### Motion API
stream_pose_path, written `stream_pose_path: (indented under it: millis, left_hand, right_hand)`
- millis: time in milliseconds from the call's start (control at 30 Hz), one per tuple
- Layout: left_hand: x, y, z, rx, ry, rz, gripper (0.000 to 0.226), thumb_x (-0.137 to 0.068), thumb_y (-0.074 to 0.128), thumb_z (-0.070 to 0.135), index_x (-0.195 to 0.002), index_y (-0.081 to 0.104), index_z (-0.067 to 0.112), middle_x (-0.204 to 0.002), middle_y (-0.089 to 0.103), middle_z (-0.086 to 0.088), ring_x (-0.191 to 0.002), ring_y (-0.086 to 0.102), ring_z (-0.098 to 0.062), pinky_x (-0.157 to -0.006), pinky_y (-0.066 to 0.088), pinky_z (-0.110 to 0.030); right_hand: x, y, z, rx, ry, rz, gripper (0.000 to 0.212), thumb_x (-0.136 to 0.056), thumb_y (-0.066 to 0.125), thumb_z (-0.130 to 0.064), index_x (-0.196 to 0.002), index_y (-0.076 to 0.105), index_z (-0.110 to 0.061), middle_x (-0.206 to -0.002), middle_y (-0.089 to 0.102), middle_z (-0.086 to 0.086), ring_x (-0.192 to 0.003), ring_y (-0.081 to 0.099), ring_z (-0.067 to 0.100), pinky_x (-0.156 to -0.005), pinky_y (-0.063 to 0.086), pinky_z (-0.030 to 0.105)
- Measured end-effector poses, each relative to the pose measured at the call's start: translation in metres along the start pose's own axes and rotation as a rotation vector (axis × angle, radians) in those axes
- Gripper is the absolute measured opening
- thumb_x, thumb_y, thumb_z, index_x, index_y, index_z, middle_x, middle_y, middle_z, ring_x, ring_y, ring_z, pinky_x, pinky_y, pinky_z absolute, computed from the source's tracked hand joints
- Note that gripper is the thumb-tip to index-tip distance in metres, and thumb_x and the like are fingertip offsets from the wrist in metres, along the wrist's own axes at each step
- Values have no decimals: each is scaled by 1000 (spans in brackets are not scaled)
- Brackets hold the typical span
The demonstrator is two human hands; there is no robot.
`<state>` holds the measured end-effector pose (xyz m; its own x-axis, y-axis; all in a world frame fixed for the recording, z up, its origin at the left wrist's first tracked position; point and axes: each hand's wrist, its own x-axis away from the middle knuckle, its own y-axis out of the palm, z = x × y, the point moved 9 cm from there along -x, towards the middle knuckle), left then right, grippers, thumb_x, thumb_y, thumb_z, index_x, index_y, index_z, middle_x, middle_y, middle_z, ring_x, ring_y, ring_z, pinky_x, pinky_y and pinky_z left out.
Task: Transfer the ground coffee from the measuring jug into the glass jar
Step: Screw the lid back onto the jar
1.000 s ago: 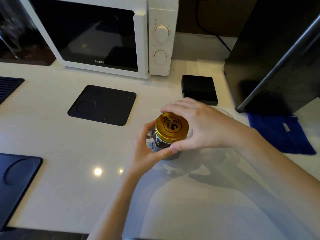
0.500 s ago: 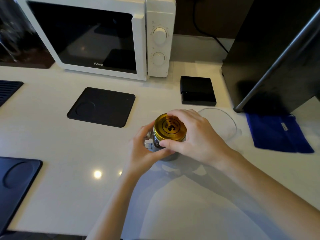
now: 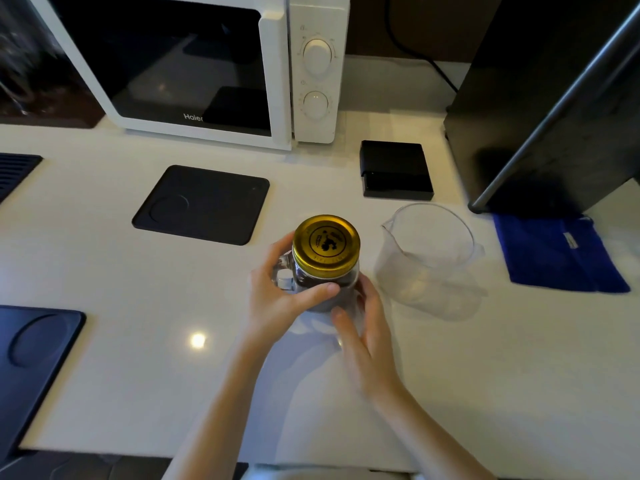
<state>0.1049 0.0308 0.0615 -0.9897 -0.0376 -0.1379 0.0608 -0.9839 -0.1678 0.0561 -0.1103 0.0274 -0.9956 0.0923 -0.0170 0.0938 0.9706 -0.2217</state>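
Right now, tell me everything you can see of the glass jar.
The glass jar stands upright on the white counter, left of the clear, empty-looking measuring jug. Clear glass with a side handle, dark coffee grounds inside, gold metal lid on top. The left hand grips its side; the right hand touches its base.

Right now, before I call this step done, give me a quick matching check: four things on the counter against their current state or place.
Things:
1. glass jar
2. measuring jug
3. blue cloth
4. gold lid

States:
A. clear, empty, right of the jar
B. lying flat by the black appliance
C. sitting on the jar's mouth
D. holds dark coffee, left hand gripping it

Pairs: 1-D, 2-A, 3-B, 4-C
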Motion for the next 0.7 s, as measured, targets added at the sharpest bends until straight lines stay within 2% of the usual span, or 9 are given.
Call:
stream_pose_path:
  millis: [67,167,233,300,400,500,567,633,700]
  left_hand:
    - [2,3,-1,48,-9,-25,75,-54,75,43,-122,51,24,-118,61,1,-107,58,-3,-84,46,-14]
    - [6,-2,-7,176,-74,8,55,-68,54,48,-120,50,28,-124,56,2,-109,54,0,-85,43,-11]
    - [9,-10,-15,186,-121,95,36,-79,49,41,-109,59,23,-109,64,9,-99,56,5,-80,43,-8]
    - [12,-16,-19,152,-142,172,14,-91,49,23,-90,63,23,-81,68,20,-82,59,8,-70,44,-7]
    - [20,-19,-20,114,-146,216,21,-92,47,17,-82,64,25,-71,67,21,-71,59,4,-65,47,-11]
    - [34,-19,-20,130,-158,268,15,-88,53,18,-79,65,21,-69,68,18,-67,60,1,-63,47,-12]
    - [46,-16,-20,146,-179,340,11,-85,59,18,-77,67,16,-66,69,15,-64,60,0,-61,48,-14]
    - [58,-10,-20,184,-204,415,10,-82,63,18,-74,68,15,-64,69,10,-63,61,-2,-61,49,-17]
    - [65,0,-18,194,-209,453,11,-82,65,17,-72,67,12,-63,68,7,-63,61,-4,-62,49,-17]
  right_hand:
    - [0,-4,6,7,-8,54,57,-80,53,-45,-131,40,-24,-132,52,-3,-121,48,9,-100,44,39]
    - [1,-12,10,19,-41,141,46,-77,58,-39,-121,45,-29,-121,57,-7,-112,54,10,-94,48,36]
    - [4,-16,8,43,-79,183,39,-79,58,-38,-115,46,-36,-116,58,-11,-106,57,9,-88,50,28]
    - [6,-18,5,67,-100,205,34,-82,58,-34,-112,44,-40,-113,58,-16,-101,58,4,-83,47,16]
    - [7,-18,5,84,-92,203,34,-84,55,-31,-113,42,-44,-114,56,-20,-103,56,0,-82,43,8]
    - [4,-13,10,72,-57,138,42,-84,50,-38,-123,37,-46,-126,53,-17,-117,48,1,-94,42,14]
    - [2,-8,13,79,-35,80,50,-86,48,-36,-131,29,-47,-138,45,-14,-127,38,-2,-100,34,13]
    - [1,-6,16,84,-8,54,53,-87,45,-33,-133,24,-48,-141,37,-19,-128,31,-10,-98,27,3]
    - [1,-6,19,85,10,58,50,-87,42,-37,-134,28,-45,-138,39,-21,-124,33,-13,-93,27,-2]
